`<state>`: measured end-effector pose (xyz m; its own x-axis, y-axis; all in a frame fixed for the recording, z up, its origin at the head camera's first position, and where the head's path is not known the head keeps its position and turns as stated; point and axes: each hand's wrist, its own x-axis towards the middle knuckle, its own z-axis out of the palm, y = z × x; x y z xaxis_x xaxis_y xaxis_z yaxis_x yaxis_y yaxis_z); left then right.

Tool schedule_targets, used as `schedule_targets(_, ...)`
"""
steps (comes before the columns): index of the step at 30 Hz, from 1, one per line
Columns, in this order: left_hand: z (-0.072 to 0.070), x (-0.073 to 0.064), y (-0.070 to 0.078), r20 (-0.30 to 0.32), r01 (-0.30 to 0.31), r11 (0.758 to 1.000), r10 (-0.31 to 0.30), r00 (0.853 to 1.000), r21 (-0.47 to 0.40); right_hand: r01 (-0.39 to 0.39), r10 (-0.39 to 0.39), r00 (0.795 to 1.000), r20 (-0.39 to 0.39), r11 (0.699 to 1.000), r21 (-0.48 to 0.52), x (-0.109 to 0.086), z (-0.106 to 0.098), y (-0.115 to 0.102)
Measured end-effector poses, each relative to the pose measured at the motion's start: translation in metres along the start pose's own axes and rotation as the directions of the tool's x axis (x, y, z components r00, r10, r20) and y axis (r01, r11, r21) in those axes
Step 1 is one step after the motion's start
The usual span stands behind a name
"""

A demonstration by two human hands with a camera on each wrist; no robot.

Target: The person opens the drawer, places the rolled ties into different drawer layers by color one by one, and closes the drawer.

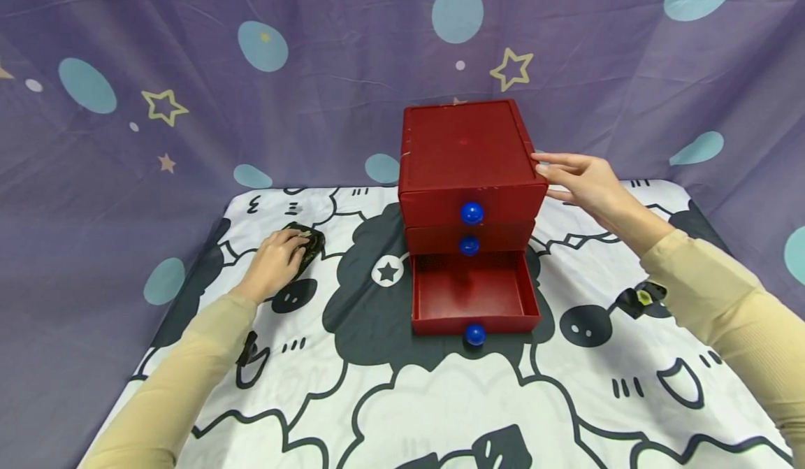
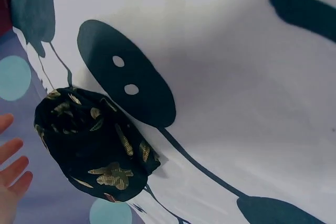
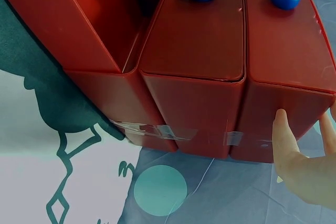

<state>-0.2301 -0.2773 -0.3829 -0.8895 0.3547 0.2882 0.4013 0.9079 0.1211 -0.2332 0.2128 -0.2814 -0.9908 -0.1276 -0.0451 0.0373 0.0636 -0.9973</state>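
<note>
A red three-drawer cabinet with blue round knobs stands on the cloth-covered table. Its bottom drawer is pulled out, and the inside looks bare; the two upper drawers are in. My right hand touches the cabinet's upper right side with fingers extended, and the right wrist view shows the thumb against that side. Off to the left, my left hand is by a black bundle of cloth with gold figures, rolled or folded. In the left wrist view its loosely spread fingers appear beside the bundle.
Printed cartoon cloth in black and white covers the table. A small black item with a yellow patch lies near the right forearm. Behind the table hangs a purple curtain with stars and blue spots.
</note>
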Motion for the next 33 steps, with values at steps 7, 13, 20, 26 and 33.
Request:
schedule_targets(7,0.0,0.004,-0.005,0.045,0.062,0.998,-0.062,0.997,-0.006,0.003,-0.003,1.0,-0.001,1.0,-0.003,0.0,0.0,0.0)
schedule_targets(13,0.003,0.006,-0.012,0.062,0.098,0.995,-0.097,0.993,-0.014,0.011,-0.011,1.0,-0.003,1.0,-0.006,-0.001,0.0,0.001)
schedule_targets(20,0.007,0.007,-0.019,0.06,0.147,0.989,-0.145,0.988,-0.032,0.015,-0.015,1.0,0.002,1.0,0.013,0.0,-0.001,0.001)
schedule_targets(26,0.006,0.008,-0.023,0.078,0.195,0.98,-0.191,0.979,-0.045,0.008,-0.008,1.0,-0.002,1.0,0.007,0.0,-0.001,0.001)
schedule_targets(33,0.006,0.008,-0.028,0.078,0.233,0.969,-0.227,0.971,-0.08,0.003,-0.003,1.0,0.001,1.0,0.015,0.0,0.0,0.001)
